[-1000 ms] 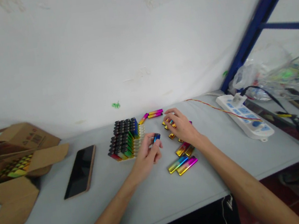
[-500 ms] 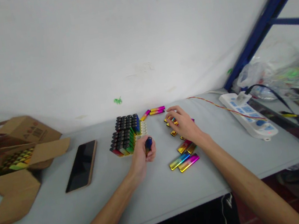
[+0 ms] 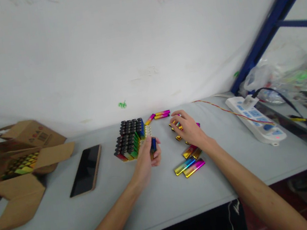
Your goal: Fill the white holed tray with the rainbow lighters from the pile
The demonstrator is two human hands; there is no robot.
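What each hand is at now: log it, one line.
left hand: holds blue piece | right hand: at shiny pieces, grip unclear | black-topped pieces: upright in rows

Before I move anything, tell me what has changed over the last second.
The left hand has moved left, toward the black-topped pieces, with the blue piece kept in its grip and now looking more upright. No taking or letting go shows. The right hand stays over the shiny pieces; the phone and power strip lie as they were.
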